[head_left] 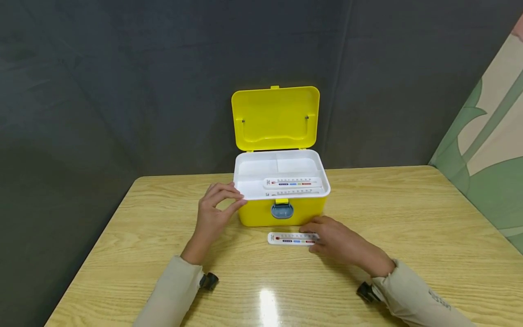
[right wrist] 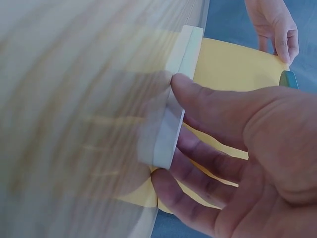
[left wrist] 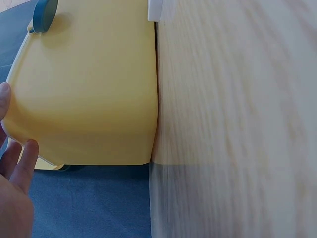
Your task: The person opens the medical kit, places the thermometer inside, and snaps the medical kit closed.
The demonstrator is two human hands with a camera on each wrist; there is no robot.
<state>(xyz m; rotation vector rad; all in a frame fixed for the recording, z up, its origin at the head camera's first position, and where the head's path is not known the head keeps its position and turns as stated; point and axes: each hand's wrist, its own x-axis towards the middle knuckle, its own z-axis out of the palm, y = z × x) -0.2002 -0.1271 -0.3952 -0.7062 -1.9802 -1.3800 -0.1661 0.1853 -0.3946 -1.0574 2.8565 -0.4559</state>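
A yellow storage box [head_left: 257, 214] with a blue latch [head_left: 282, 210] stands on the table, its lid [head_left: 275, 113] raised. Its white tray [head_left: 257, 167] contains two flat white thermometers, one [head_left: 292, 183] behind another [head_left: 292, 193]. My left hand [head_left: 216, 206] pinches the box's front left corner at the rim, thumb in front. In front of the box a third thermometer [head_left: 292, 239] lies on the table. My right hand [head_left: 337, 240] grips its right end, thumb on the near edge and fingers on the far one; the right wrist view shows the thermometer [right wrist: 176, 109] between them.
The light wooden table [head_left: 135, 254] extends on both sides of the box. A dark cloth [head_left: 163, 91] hangs behind it. At the right is a panel with a green leaf pattern [head_left: 490, 159].
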